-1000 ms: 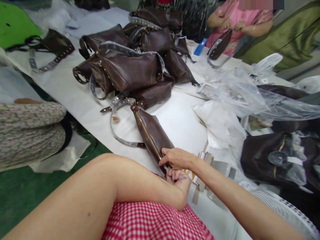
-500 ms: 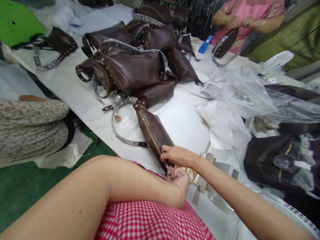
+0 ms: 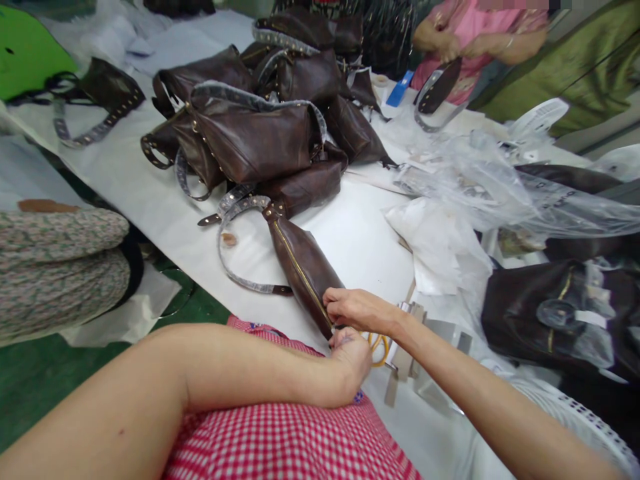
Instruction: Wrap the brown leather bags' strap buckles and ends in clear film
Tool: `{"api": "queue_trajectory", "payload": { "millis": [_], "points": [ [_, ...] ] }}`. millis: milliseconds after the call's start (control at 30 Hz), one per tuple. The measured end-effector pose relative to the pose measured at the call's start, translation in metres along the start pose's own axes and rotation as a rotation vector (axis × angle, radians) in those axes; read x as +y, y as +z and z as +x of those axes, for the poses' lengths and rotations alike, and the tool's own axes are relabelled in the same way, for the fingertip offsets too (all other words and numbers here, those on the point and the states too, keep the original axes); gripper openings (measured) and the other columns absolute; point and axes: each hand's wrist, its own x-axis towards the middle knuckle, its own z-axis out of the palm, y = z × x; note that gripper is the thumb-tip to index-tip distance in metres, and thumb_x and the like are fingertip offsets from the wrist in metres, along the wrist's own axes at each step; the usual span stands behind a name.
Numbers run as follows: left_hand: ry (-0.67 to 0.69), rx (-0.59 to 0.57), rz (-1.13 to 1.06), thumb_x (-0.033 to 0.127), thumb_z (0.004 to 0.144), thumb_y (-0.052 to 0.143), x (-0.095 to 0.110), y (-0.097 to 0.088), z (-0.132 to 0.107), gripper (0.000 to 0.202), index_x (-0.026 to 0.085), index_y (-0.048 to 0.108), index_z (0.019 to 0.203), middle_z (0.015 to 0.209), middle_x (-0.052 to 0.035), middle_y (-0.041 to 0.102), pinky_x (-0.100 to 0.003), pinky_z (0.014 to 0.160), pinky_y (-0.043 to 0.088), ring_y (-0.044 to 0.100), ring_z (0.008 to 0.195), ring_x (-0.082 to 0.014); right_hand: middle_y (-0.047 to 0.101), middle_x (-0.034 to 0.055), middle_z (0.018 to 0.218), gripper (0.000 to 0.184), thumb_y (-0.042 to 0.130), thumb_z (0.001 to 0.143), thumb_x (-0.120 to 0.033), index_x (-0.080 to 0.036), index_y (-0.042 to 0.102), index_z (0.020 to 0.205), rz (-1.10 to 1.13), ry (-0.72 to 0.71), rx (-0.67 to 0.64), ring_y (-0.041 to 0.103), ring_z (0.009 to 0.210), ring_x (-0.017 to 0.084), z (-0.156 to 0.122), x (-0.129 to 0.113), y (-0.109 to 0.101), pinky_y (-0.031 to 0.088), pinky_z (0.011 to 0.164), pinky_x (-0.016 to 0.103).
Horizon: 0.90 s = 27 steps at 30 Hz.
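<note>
A brown leather handbag [image 3: 305, 263] with a gold zipper lies slantwise on the table, its plastic-wrapped strap [image 3: 225, 267] looped out to the left. My right hand [image 3: 357, 309] is closed on the near end of the bag, fingers bent over the edge by the zipper. Just below it, my left hand [image 3: 351, 353] is pinched at the bag's tip near the zipper's end; the small part between its fingers is hidden. Yellow-handled scissors [image 3: 379, 349] lie right beside my left hand.
Several brown handbags [image 3: 255, 143] are heaped at the table's far middle. Clear plastic bags [image 3: 465, 180] and white paper [image 3: 440, 247] cover the right side. A dark bag [image 3: 525, 313] sits at the right. Across the table, a person in pink [image 3: 473, 40] handles a bag.
The view has shifted slightly, so the table's things sit a little further left. My left hand has turned a little, its fingers now tucked closer to the bag's tip. My right hand keeps its grip.
</note>
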Motion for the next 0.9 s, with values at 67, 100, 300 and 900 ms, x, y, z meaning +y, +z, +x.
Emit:
{"api": "queue_trajectory", "payload": {
  "millis": [67, 100, 300, 900],
  "points": [
    [0.068, -0.131, 0.311, -0.004, 0.068, 0.047, 0.009, -0.016, 0.0, 0.03, 0.018, 0.053, 0.048, 0.05, -0.0058, 0.052, -0.042, 0.061, 0.039, 0.057, 0.063, -0.027, 0.058, 0.0027, 0.094, 0.013, 0.054, 0.082, -0.011, -0.018, 0.062, 0.074, 0.032, -0.038, 0.077, 0.054, 0.08, 0.013, -0.004, -0.002, 0.001, 0.041, 0.067, 0.022],
    [0.102, -0.209, 0.465, -0.006, 0.067, 0.049, 0.014, -0.027, 0.001, 0.027, 0.016, 0.057, 0.053, 0.057, -0.0081, 0.059, -0.043, 0.063, 0.042, 0.06, 0.068, -0.0289, 0.059, 0.003, 0.093, 0.014, 0.052, 0.083, -0.01, -0.018, 0.062, 0.075, 0.045, -0.047, 0.104, 0.055, 0.082, 0.013, -0.005, -0.002, 0.001, 0.041, 0.068, 0.023],
    [0.346, -0.559, 1.057, 0.004, 0.084, 0.046, 0.039, -0.094, 0.012, 0.02, 0.007, 0.065, 0.086, 0.076, -0.0137, 0.07, -0.033, 0.054, 0.047, 0.067, 0.069, -0.0251, 0.056, 0.0012, 0.082, 0.02, 0.048, 0.086, -0.008, -0.018, 0.063, 0.078, 0.075, 0.053, 0.156, 0.052, 0.069, 0.01, -0.014, -0.002, 0.004, 0.039, 0.063, 0.021],
    [-0.157, -0.18, 0.204, 0.019, 0.078, 0.053, 0.007, -0.12, 0.012, 0.009, 0.017, 0.059, 0.085, 0.063, 0.0038, 0.055, -0.022, 0.055, 0.036, 0.05, 0.059, -0.0123, 0.054, 0.0033, 0.09, 0.028, 0.042, 0.09, -0.012, -0.022, 0.067, 0.091, 0.016, 0.281, 0.68, 0.054, 0.079, 0.014, -0.04, -0.028, 0.071, 0.045, 0.068, 0.024]
  ]
}}
